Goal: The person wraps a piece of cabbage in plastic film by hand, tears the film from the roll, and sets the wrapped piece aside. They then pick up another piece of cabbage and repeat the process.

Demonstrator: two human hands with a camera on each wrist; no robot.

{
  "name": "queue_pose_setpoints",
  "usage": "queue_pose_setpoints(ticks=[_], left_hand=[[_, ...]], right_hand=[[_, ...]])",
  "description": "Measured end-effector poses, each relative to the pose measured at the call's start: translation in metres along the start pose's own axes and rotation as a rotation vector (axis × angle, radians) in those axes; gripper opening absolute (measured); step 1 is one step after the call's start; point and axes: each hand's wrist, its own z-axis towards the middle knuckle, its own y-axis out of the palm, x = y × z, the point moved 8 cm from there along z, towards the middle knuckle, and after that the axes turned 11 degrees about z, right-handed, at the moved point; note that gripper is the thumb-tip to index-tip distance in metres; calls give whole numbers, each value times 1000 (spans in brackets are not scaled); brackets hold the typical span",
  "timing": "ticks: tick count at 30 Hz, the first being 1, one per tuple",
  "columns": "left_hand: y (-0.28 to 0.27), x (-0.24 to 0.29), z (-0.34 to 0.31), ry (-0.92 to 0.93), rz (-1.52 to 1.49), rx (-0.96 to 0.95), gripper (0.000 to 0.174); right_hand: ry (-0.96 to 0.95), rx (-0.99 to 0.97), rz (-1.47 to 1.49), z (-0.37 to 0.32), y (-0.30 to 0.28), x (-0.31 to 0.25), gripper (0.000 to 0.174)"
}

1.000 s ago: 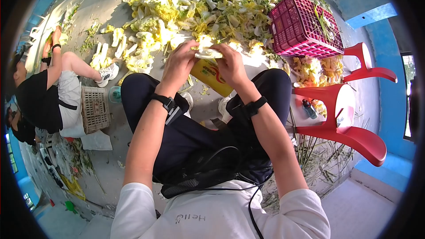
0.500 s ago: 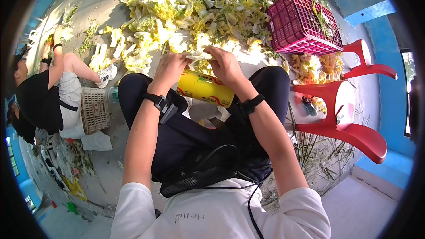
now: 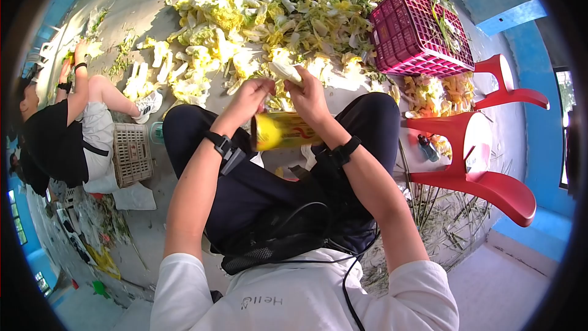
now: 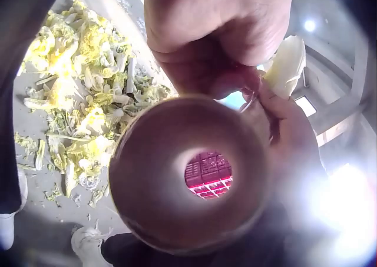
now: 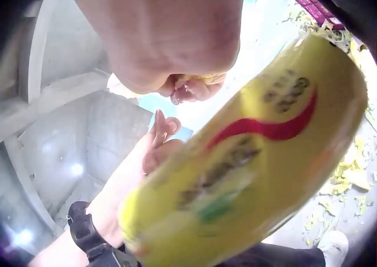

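My right hand [image 3: 311,97] grips a pale, elongated Chinese cabbage [image 3: 285,72], its tip standing out past the fingers. In the left wrist view the cabbage [image 4: 287,67] shows whitish. Close beside it, my left hand [image 3: 248,98] has its fingers curled, with a shiny strip of clear cling film [image 4: 252,96] at the fingertips. A yellow roll of cling film [image 3: 285,130] with red waves hangs below both hands, above the lap. Its open cardboard core [image 4: 153,161] faces the left wrist camera. The printed side of the roll [image 5: 259,161] fills much of the right wrist view.
Loose cabbage leaves [image 3: 226,15] are heaped on the floor ahead. An upturned pink crate [image 3: 422,37] stands front right, with red stools [image 3: 468,147] at the right. Another person [image 3: 52,141] sits at the left by a beige crate [image 3: 130,153].
The roll has swung from slanting to nearly level, its hollow end now towards the left. The cabbage has turned from crosswise to pointing forward, and the left hand has moved off its end.
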Motion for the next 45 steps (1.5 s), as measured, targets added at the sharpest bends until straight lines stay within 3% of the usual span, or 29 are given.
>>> queue_pose_setpoints(ticks=[3, 4, 8, 11, 12, 15, 20, 25, 29, 30, 33, 34, 37, 41, 44, 45], left_hand=[[13, 3, 0, 45, 70, -101, 35], [9, 7, 2, 58, 102, -50, 34], [-4, 31, 6, 397, 222, 186, 35], [-9, 29, 8, 436, 212, 180, 37], [-5, 21, 8, 295, 89, 111, 37], [-2, 27, 0, 233, 5, 84, 34], [-13, 18, 3, 259, 2, 161, 28], [-8, 11, 0, 87, -301, 90, 31], [-11, 5, -3, -83, -338, 9, 51], [-8, 19, -8, -73, -306, -12, 69], [-2, 20, -10, -27, -282, -45, 80], [1, 16, -7, -18, -420, -117, 66], [4, 28, -7, 173, -188, -16, 61], [2, 18, -1, 74, 24, -54, 50], [-4, 21, 0, 175, 40, 69, 37], [-7, 21, 1, 194, 13, 96, 33]], right_hand=[[-16, 62, 50, 5, -3, 8, 30], [-15, 65, 59, 8, -5, 8, 30], [-111, 59, -1, 15, -7, 3, 31], [-162, 16, -45, 13, -8, -8, 33], [-176, -3, -54, 12, -7, -13, 33], [-180, -71, -121, 10, -1, -26, 37], [-165, -272, -144, 8, 11, -29, 57], [-219, -333, -194, 12, 8, -30, 51], [-246, -276, -346, 10, 5, -38, 44], [-244, -278, -342, 10, 5, -37, 43], [-222, -276, -380, 10, 5, -30, 42], [-206, -270, -425, 10, 5, -26, 44], [-174, -252, -513, 10, 4, -20, 51], [-247, -213, -548, 7, 8, -17, 57], [-173, -227, -494, 5, 13, -18, 62], [-226, -216, -422, 6, 13, -21, 60]])
